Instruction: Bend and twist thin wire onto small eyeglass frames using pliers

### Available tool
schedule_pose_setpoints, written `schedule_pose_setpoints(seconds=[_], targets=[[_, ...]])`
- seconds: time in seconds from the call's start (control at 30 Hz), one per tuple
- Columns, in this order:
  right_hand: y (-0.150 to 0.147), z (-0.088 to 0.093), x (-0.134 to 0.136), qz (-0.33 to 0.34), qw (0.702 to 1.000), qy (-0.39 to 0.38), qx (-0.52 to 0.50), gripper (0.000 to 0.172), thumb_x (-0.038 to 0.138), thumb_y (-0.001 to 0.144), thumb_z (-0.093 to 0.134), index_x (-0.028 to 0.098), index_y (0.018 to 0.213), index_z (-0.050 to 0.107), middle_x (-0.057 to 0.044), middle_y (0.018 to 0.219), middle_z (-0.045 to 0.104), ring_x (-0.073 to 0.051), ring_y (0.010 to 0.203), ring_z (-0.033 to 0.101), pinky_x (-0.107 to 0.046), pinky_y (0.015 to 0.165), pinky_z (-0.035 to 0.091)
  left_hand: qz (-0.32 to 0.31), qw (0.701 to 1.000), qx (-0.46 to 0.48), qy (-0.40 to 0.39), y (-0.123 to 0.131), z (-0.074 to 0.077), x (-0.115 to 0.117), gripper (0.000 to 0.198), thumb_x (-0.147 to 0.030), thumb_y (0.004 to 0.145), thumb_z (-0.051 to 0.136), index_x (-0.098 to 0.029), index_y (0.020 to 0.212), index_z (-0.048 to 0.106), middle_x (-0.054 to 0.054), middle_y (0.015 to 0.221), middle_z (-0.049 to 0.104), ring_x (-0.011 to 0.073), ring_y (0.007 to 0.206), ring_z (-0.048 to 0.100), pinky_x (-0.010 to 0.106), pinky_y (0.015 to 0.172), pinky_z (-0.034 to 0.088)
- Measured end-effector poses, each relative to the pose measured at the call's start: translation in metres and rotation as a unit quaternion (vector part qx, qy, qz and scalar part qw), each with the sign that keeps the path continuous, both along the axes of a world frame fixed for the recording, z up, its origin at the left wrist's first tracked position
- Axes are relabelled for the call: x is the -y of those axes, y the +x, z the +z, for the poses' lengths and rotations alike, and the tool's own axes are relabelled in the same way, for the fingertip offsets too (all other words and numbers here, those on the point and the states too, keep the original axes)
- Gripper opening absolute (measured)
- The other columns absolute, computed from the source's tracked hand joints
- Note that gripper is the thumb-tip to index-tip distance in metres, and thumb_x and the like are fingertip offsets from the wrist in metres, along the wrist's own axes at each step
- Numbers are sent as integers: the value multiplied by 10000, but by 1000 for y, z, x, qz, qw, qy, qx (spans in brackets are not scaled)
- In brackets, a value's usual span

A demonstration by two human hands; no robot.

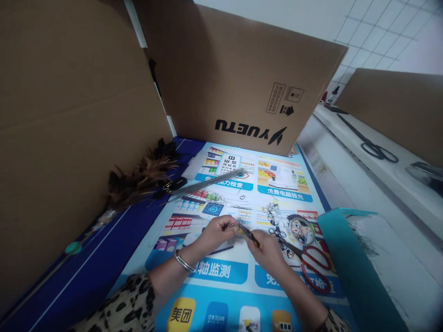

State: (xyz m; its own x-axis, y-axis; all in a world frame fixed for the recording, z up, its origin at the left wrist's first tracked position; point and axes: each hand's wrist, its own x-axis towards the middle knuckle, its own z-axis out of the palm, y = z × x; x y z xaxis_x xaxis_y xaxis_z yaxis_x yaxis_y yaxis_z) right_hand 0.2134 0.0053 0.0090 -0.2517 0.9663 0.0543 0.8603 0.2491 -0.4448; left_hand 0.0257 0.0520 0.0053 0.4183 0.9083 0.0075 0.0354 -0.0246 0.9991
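Note:
Over the middle of the printed sheet, my left hand pinches a small piece too small to make out. My right hand is closed around pliers with dark jaws and yellow-black handles. The jaws point up and left, reaching the fingertips of my left hand. Just beyond both hands, thin wires lie loose on the sheet. A bundle of straight grey wires lies farther back. Small dark wire loops are scattered right of the pliers.
Red-handled scissors lie right of my right hand, beside a teal box with fine wires. Brown feathers are at the left. Cardboard panels stand behind and left. Black scissors rest on a white ledge.

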Motion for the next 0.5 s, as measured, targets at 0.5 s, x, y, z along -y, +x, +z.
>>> schedule_pose_setpoints(seconds=[0.5], targets=[[-4,4,2,-6,1000,16,1,206,331,837,426,178,712,481,-10,686,503,-119,627,465,-200,519,256,32,996,-45,74,1,-3,0,91,-206,732,547,-135,728,604,-1,658,523,107,595,447,205,565,353]])
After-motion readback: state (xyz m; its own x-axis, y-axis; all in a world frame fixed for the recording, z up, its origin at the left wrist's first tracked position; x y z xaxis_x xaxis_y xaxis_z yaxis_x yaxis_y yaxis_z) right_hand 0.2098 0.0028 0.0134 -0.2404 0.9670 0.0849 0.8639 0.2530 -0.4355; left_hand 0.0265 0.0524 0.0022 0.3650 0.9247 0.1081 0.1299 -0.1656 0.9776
